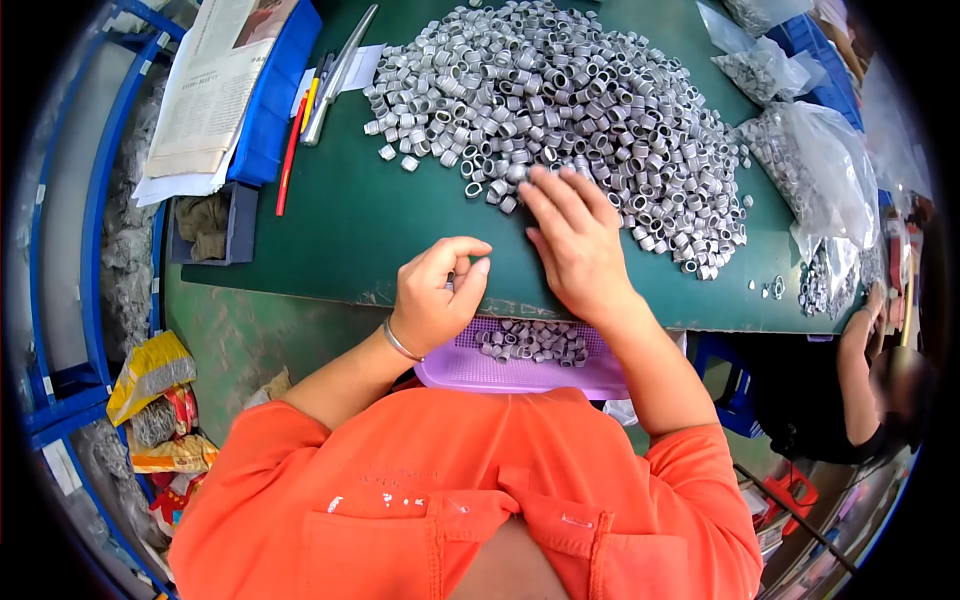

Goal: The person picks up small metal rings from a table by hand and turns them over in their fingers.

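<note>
A large heap of small grey metal rings is spread over the green table. My right hand reaches to the heap's near edge, fingers stretched out and somewhat apart, the tips over the nearest rings. Closer to the table's front edge, my left hand is curled, thumb against the bent fingers. A bit of grey shows in its grip, too small to name. Below the table edge, in front of my body, a purple plastic basket contains several more rings.
A blue bin with newspaper stands at the left, beside a red pen and a metal tool. Plastic bags of rings lie at the right. A co-worker sits at the right edge.
</note>
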The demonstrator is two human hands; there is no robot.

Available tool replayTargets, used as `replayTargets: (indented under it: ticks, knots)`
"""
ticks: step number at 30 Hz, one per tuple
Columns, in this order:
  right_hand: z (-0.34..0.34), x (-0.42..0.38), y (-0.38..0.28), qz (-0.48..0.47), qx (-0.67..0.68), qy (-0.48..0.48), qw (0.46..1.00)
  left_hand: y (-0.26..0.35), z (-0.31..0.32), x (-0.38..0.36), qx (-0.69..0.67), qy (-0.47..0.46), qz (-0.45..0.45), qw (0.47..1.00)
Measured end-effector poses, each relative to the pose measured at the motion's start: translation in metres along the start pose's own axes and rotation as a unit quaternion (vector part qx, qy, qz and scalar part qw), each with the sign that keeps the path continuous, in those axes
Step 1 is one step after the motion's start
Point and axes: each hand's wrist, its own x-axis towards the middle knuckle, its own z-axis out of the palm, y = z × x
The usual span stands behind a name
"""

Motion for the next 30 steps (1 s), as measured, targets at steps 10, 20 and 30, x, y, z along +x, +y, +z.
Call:
replayTargets:
  ticks: [10, 20, 30]
  knots:
    - [-0.096, -0.173, -0.019, 0.383, 0.163, 0.142, 0.898, -0.002, 0.0, 0.003, 0.004, -0.073, -0.004, 0.997]
    - [-0.096, -0.518, -0.164, 0.935, 0.168, 0.116, 0.288, 0.004, 0.012, 0.01, 0.125, -0.115, 0.064, 0.983]
    - [-0.09, -0.487, -0.158, 0.92, 0.198, 0.089, 0.327, 0.004, 0.013, 0.006, 0.106, -0.101, 0.047, 0.988]
